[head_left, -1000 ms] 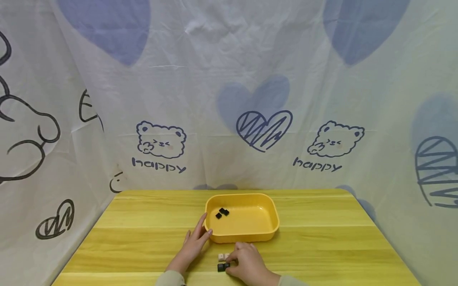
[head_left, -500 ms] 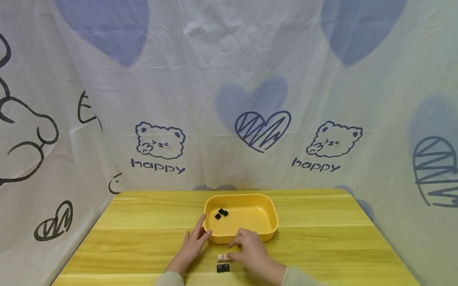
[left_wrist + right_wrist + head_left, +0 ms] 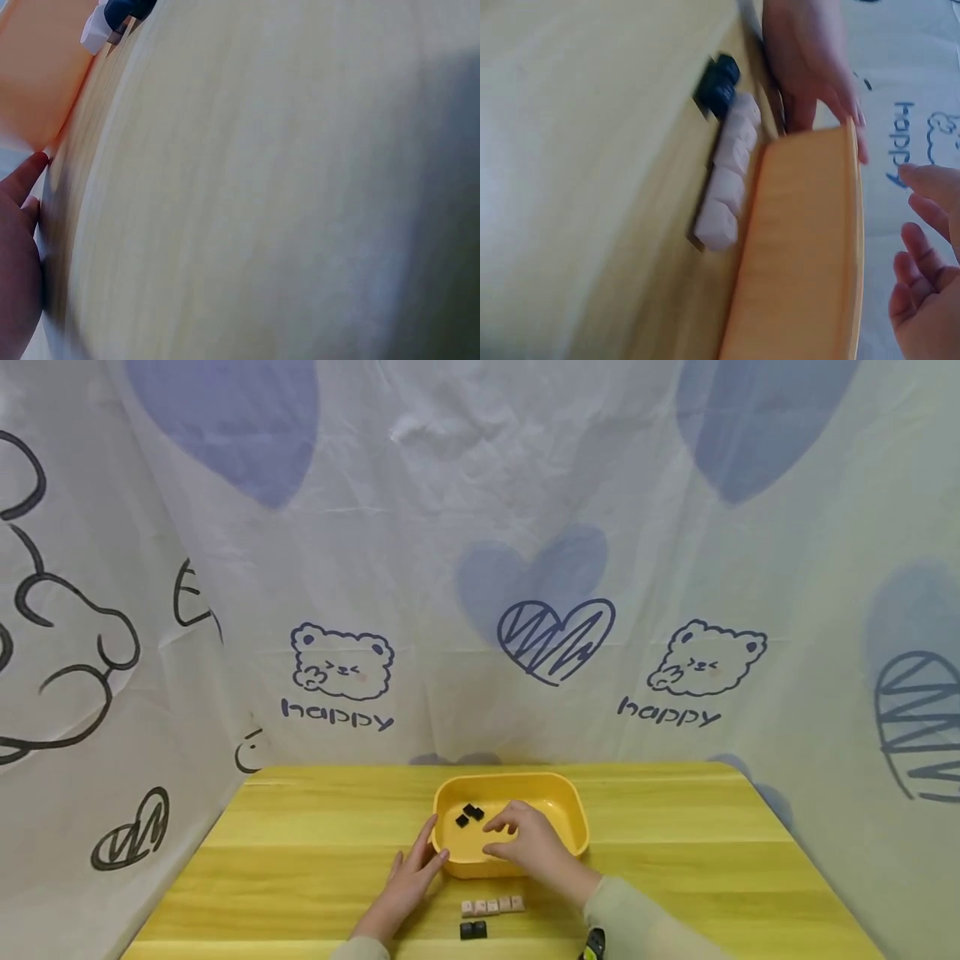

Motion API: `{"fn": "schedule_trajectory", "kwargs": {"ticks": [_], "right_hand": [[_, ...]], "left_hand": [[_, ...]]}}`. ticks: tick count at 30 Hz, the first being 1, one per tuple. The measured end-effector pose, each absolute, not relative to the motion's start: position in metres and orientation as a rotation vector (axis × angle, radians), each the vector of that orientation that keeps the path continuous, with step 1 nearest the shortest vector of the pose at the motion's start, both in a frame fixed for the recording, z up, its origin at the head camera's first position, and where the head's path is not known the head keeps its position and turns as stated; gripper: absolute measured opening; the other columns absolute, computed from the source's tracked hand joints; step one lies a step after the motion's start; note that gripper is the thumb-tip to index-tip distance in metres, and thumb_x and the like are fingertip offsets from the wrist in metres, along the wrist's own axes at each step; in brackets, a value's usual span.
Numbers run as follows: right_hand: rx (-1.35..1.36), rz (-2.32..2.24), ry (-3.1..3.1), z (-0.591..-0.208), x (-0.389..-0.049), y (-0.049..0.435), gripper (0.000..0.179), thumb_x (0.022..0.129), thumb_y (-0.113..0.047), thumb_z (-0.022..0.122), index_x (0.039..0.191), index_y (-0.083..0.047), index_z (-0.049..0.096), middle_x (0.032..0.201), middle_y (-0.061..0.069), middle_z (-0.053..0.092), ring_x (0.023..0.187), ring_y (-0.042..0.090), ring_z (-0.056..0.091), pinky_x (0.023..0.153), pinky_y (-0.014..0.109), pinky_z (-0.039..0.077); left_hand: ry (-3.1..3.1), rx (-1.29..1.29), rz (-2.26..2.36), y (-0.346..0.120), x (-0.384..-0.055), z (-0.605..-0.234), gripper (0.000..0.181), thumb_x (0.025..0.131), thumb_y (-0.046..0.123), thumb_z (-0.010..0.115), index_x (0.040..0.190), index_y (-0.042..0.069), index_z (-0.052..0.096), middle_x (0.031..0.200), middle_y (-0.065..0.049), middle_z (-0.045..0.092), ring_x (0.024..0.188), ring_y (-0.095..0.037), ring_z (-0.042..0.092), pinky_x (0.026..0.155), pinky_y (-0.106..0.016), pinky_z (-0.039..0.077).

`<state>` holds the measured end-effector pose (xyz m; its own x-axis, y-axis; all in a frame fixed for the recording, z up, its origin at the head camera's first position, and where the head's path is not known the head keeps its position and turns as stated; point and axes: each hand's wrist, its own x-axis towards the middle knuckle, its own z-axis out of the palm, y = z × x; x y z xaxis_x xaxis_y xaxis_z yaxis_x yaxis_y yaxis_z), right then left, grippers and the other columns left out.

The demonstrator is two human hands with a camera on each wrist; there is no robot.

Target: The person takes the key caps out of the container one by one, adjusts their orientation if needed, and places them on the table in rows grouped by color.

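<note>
My left hand (image 3: 405, 887) touches the left front corner of a yellow plastic tray (image 3: 510, 867), its fingers spread along the wall. Over the tray's inside hovers my right hand (image 3: 531, 842), thumb and fingers bent and apart, with nothing visible between them. Three black keycaps (image 3: 462, 820) lie in the tray's left part. On the table in front of it is a row of several white keycaps (image 3: 492, 907). Two more black keycaps (image 3: 473, 930) sit side by side nearer the person. The right wrist view shows the white row (image 3: 731, 161) close along the tray wall (image 3: 795, 247).
The yellow wood-grain table (image 3: 675, 860) reaches back to a white cloth (image 3: 450, 710) printed with hearts and bears. A dark wristband (image 3: 593, 944) shows by the right sleeve (image 3: 637, 918).
My right hand has moved from the keycap rows up and forward over the tray, uncovering the whole white row and the two black keycaps. The left hand stays at the tray's corner.
</note>
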<state>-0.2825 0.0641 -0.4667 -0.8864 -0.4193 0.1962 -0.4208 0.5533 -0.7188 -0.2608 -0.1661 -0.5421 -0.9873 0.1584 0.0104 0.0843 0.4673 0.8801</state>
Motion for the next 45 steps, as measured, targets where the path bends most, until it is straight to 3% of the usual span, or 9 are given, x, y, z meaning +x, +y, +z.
{"fn": "schedule_trajectory", "kwargs": {"ticks": [9,18,27,33,39,45], "right_hand": [[0.72,1.34,-2.856,-0.469,-0.309,0.057,0.019,0.081,-0.019,0.082,0.098,-0.014,0.075,0.1,0.004,0.064,0.087,0.021,0.055,0.068,0.033,0.049],[0.789,1.3,-2.993,-0.481,-0.335,0.049,0.025,0.082,-0.013,0.08,0.105,-0.004,0.074,0.104,0.009,0.067,0.084,0.017,0.056,0.071,0.037,0.051],[0.822,1.213,-3.06,-0.49,-0.346,0.043,0.034,0.08,-0.013,0.081,0.112,-0.005,0.071,0.113,0.006,0.066,0.108,0.032,0.059,0.089,0.046,0.052],[0.878,1.193,-3.095,-0.496,-0.352,0.046,0.037,0.08,-0.011,0.081,0.115,-0.007,0.069,0.121,0.007,0.063,0.117,0.034,0.055,0.097,0.049,0.047],[0.92,1.187,-3.115,-0.499,-0.356,0.052,0.037,0.08,-0.008,0.08,0.115,-0.008,0.07,0.12,0.006,0.063,0.112,0.03,0.057,0.095,0.046,0.049],[0.915,1.217,-3.122,-0.496,-0.354,0.057,0.035,0.079,0.003,0.077,0.113,-0.007,0.071,0.112,0.006,0.065,0.094,0.022,0.061,0.08,0.037,0.054]], "left_hand": [[2.644,0.211,1.57,-0.165,-0.26,-0.545,0.065,0.103,0.036,0.049,0.157,0.017,0.018,0.139,-0.026,0.049,0.135,-0.046,0.035,0.11,-0.064,-0.012],[2.641,0.226,1.568,-0.165,-0.261,-0.543,0.065,0.103,0.036,0.049,0.157,0.017,0.018,0.141,-0.027,0.045,0.136,-0.048,0.03,0.109,-0.065,-0.012],[2.649,0.232,1.56,-0.165,-0.26,-0.544,0.066,0.103,0.036,0.049,0.157,0.016,0.018,0.142,-0.026,0.045,0.137,-0.047,0.031,0.109,-0.065,-0.012],[2.679,0.251,1.563,-0.164,-0.259,-0.544,0.064,0.103,0.034,0.049,0.157,0.014,0.019,0.141,-0.026,0.046,0.135,-0.046,0.034,0.11,-0.065,-0.011],[2.673,0.251,1.567,-0.164,-0.259,-0.545,0.065,0.103,0.034,0.049,0.156,0.013,0.02,0.14,-0.027,0.047,0.134,-0.046,0.036,0.109,-0.065,-0.01],[2.655,0.238,1.575,-0.165,-0.261,-0.545,0.066,0.103,0.035,0.049,0.157,0.014,0.018,0.14,-0.028,0.046,0.134,-0.044,0.038,0.11,-0.064,-0.011]]}}
